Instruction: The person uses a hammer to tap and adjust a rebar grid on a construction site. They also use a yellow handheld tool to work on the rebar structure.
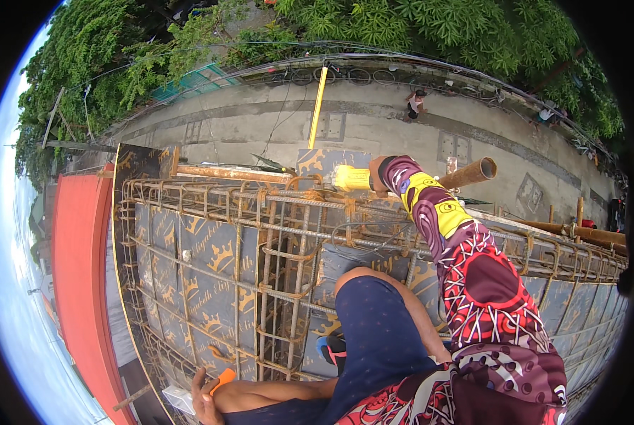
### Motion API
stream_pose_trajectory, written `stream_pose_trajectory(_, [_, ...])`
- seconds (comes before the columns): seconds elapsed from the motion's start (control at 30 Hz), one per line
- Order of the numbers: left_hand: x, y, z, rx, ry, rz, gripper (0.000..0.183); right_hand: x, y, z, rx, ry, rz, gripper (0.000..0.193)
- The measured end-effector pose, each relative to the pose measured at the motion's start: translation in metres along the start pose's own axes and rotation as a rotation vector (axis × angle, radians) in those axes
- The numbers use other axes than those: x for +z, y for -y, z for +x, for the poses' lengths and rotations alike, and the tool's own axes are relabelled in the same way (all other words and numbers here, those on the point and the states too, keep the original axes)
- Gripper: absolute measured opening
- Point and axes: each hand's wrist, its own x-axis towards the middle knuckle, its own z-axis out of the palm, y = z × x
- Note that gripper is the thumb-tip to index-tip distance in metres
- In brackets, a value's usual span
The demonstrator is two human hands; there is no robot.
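Observation:
My right arm, in a patterned sleeve, reaches over the rebar cage (288, 212) to its far side. There my right hand (379, 178) is closed on a chunky yellow ribbed tool (352, 178), whose exact kind I cannot make out. The tool lies against a dark panel (334, 161) at the cage's top edge. At the lower left, my left hand (205, 398) is beside my bent bare knee, its fingers curled around an orange object (222, 380) that is partly hidden. A pale, boxy item (180, 399) is next to that hand.
Dark printed form panels (217, 283) line the rebar. A rusty pipe (469, 173) juts out beyond my forearm. A narrow yellow bar (318, 106) rises past the far panel. Far below, a person (415, 105) is on the concrete street (260, 113). A red roof (83, 276) lies left.

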Motion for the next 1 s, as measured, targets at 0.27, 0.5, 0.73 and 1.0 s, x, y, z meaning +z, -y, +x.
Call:
stream_pose_trajectory(0.27, [-0.002,0.001,0.001,0.019,0.025,0.004,0.08,0.001,0.0,0.001,0.001,-0.001,0.016,0.05])
stream_pose_trajectory(0.5, [0.002,-0.009,-0.002,-0.012,0.005,0.025,0.081,-0.005,0.005,-0.003,-0.005,-0.002,0.017,0.051])
stream_pose_trajectory(0.73, [-0.001,-0.003,0.0,0.013,0.013,0.028,0.081,0.003,-0.001,0.004,-0.001,-0.006,0.02,0.051])
stream_pose_trajectory(1.0, [0.0,-0.005,-0.002,0.006,0.011,0.049,0.081,-0.003,0.005,-0.001,-0.003,-0.006,0.02,0.05])
